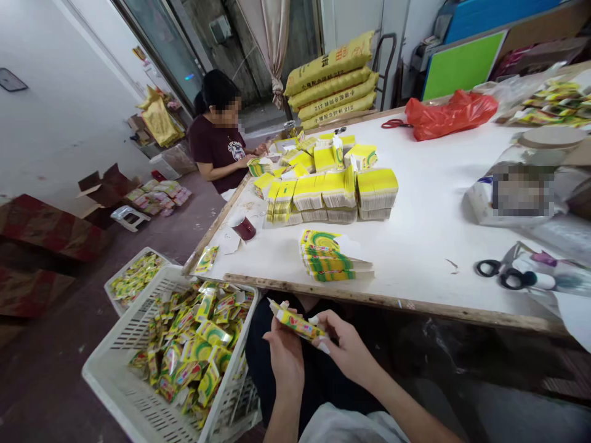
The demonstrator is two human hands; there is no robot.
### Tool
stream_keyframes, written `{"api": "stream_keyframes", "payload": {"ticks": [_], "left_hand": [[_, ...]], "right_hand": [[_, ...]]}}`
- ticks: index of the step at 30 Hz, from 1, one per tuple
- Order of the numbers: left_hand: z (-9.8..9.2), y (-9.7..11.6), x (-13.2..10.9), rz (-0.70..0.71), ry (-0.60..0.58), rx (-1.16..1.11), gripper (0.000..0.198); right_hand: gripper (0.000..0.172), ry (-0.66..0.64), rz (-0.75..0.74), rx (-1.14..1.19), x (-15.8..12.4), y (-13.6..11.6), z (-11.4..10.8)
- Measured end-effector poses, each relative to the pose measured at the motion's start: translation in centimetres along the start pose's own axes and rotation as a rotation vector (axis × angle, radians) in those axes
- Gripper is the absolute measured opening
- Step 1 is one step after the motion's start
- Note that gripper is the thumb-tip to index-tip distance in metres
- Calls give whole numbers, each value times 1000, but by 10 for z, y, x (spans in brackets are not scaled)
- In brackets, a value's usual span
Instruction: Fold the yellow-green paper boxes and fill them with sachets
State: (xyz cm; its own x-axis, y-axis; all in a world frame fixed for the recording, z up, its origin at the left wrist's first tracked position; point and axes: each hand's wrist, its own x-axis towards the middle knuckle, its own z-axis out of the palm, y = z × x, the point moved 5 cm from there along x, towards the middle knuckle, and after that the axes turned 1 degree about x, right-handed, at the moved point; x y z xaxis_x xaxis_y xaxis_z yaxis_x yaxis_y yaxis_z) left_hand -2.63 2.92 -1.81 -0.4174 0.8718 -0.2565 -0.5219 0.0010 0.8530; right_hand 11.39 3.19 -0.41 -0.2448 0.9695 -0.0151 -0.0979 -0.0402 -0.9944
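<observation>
Below the table's front edge, over my lap, my left hand (285,354) and my right hand (345,346) both grip one small yellow-green carton (296,322), flat and tilted. A short stack of flat cartons (331,257) lies on the white table (429,215) just ahead of my hands. To my left a white plastic basket (124,394) holds several folded yellow-green cartons (194,351).
Big piles of flat yellow cartons (332,191) sit mid-table. Another person (219,138) works at the far left end. Black scissors (503,271) lie at the right, near a red bag (450,114). A second basket (133,274), sacks (332,80) and boxes stand around.
</observation>
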Motion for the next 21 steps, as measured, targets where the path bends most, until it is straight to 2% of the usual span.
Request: {"api": "stream_keyframes", "payload": {"ticks": [2,4,9,13,15,17,21], "left_hand": [[0,-3,0,4,9,41,46],[-1,-6,0,-8,35,54,40],[-4,-5,3,-18,51,42,38],[-12,0,10,17,51,70,40],[-19,2,17,16,39,120,40],[-24,5,27,-20,-60,171,43],[-29,13,40,-174,-392,354,61]], "right_hand": [[12,8,-18,39,2,-1,-8],[13,14,-21,52,3,1,-11],[15,41,-47,-39,5,6,-11],[11,-54,-94,-164,9,3,-15],[16,-96,-128,-220,9,1,-20],[25,-121,-152,-275,8,0,-27],[34,-218,-202,-496,2,-2,-39]]}}
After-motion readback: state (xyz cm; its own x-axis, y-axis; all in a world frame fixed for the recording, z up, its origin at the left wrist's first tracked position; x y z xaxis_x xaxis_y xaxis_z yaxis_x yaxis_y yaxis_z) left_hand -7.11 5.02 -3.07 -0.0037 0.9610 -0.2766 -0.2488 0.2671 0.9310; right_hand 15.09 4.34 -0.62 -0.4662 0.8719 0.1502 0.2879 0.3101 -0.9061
